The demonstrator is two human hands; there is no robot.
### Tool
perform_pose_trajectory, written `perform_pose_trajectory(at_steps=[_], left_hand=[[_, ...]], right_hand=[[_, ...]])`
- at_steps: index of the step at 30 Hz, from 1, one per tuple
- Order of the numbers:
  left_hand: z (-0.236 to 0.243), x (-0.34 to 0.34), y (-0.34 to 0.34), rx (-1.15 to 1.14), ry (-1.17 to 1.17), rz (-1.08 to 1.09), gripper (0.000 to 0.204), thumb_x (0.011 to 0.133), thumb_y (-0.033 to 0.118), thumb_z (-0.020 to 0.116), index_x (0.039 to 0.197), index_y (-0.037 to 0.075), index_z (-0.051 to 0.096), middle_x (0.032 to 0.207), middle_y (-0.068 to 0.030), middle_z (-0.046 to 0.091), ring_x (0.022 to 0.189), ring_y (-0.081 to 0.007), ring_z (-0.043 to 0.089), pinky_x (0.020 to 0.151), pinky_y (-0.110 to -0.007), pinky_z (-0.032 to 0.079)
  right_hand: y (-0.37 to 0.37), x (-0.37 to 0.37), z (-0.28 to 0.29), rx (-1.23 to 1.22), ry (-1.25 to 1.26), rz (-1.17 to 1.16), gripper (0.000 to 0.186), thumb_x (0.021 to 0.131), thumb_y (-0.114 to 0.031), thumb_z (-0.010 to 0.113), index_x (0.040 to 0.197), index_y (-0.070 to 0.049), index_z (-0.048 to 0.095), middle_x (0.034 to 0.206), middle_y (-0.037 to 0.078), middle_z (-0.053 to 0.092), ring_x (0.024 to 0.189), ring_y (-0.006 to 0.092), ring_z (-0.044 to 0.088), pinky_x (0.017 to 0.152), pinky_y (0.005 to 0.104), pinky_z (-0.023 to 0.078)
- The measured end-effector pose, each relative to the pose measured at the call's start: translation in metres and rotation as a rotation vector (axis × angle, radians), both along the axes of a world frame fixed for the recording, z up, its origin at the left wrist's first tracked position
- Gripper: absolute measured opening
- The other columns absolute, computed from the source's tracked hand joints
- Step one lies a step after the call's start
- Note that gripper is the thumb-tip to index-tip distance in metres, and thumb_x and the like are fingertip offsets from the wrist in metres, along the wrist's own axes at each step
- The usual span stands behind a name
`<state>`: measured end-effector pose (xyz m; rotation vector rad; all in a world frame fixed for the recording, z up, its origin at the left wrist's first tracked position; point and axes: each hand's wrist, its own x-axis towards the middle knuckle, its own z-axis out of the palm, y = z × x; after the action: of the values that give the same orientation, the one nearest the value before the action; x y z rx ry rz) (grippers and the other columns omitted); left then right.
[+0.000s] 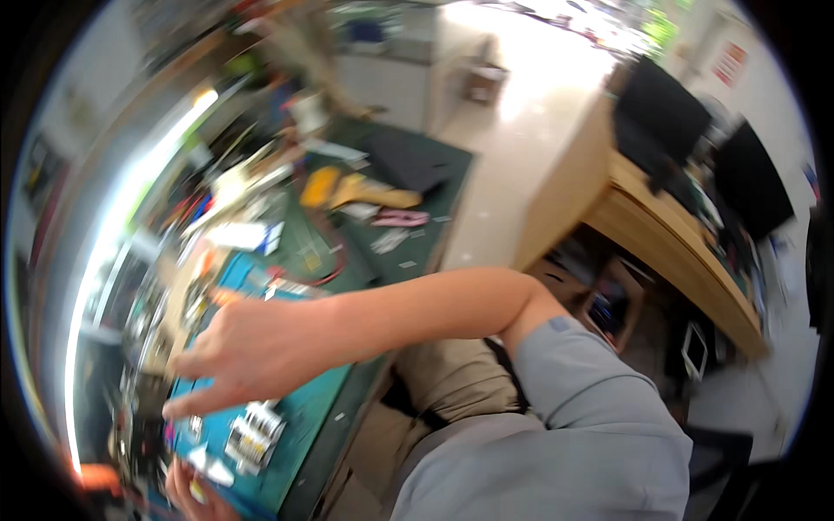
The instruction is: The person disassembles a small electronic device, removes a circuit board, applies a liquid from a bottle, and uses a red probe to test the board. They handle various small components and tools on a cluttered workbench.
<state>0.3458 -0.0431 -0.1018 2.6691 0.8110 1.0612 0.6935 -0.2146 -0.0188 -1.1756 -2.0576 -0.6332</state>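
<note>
My right hand (256,347) reaches across from the right over the workbench, back of the hand up, with a bare forearm and a grey sleeve. Its thumb and forefinger are stretched out and apart, and nothing shows between them. Low at the left, my left hand (195,499) is partly cut off and smeared; its fingers curl around something small with a yellowish patch. Close by it lies a white blurred piece (211,467). A white-and-silver part with dark slots (254,437) rests on the teal mat (313,412), below my right hand.
A blue tray (241,273) and a red cable (334,273) lie beyond my right hand. Yellow-handled tools (373,193) and pink pliers (401,218) sit farther along the bench. A bright light tube (113,234) runs along the left. A wooden desk (660,234) with monitors stands right.
</note>
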Motion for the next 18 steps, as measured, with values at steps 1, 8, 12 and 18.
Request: perform_pose_trajectory(at_steps=[1, 8, 12, 18], left_hand=[[0.021, 0.018, -0.015, 0.232, -0.037, -0.076, 0.017, 0.104, 0.011, 0.057, 0.112, -0.002, 0.065, 0.106, -0.0165, 0.065, 0.092, -0.0335, 0.064, 0.080, -0.041, 0.052], [0.033, 0.023, -0.010, 0.397, -0.270, -0.306, 0.019, 0.104, 0.017, 0.061, 0.091, 0.004, 0.068, 0.091, -0.0153, 0.072, 0.088, -0.0352, 0.068, 0.078, -0.047, 0.057], [0.043, 0.027, -0.016, 0.392, -0.201, -0.322, 0.019, 0.103, 0.018, 0.063, 0.090, 0.004, 0.068, 0.092, -0.0154, 0.072, 0.088, -0.0355, 0.068, 0.079, -0.048, 0.057], [0.053, 0.036, -0.026, 0.387, -0.098, -0.317, 0.020, 0.102, 0.020, 0.064, 0.089, 0.004, 0.068, 0.093, -0.0156, 0.072, 0.089, -0.0358, 0.067, 0.081, -0.049, 0.056]], right_hand=[[-0.025, 0.007, 0.004, -0.025, 0.000, -0.042, 0.044, 0.091, -0.019, 0.062, 0.135, -0.018, 0.061, 0.083, 0.005, 0.058, 0.074, 0.0212, 0.067, 0.091, 0.0518, 0.055], [-0.249, 0.093, -0.026, 0.024, 0.082, -0.639, 0.047, 0.086, -0.008, 0.065, 0.133, -0.015, 0.065, 0.115, 0.009, 0.066, 0.105, 0.0262, 0.067, 0.099, 0.0459, 0.054], [-0.398, 0.090, -0.056, -0.121, 0.384, -1.330, 0.041, 0.093, -0.013, 0.066, 0.134, -0.012, 0.062, 0.116, 0.010, 0.067, 0.096, 0.0278, 0.071, 0.084, 0.0405, 0.058], [-0.514, 0.064, -0.091, -0.110, 0.543, -1.600, 0.040, 0.095, -0.019, 0.068, 0.133, -0.012, 0.062, 0.114, 0.008, 0.066, 0.085, 0.0233, 0.073, 0.075, 0.0379, 0.059]])
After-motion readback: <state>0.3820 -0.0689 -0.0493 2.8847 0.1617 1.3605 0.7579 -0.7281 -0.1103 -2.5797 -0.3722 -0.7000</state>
